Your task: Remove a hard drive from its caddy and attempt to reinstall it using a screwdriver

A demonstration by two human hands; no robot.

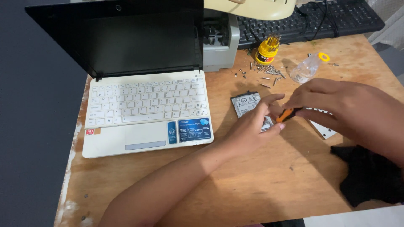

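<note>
A small hard drive lies flat on the wooden table, right of centre in the frame, its labelled face up and its lower right corner hidden under the fingers. The left hand rests on that corner, fingers curled and pressing the drive down. The right hand pinches a short orange-handled screwdriver between thumb and fingertips, its tip aimed at the drive's right edge. A pale metal bracket shows just right of the drive, partly under the right hand; whether the two are joined cannot be told. Loose screws lie scattered above, near a yellow bit holder and a clear plastic bottle. The white laptop stands open at left, so the drive is already out and screw work is under way.
</note>
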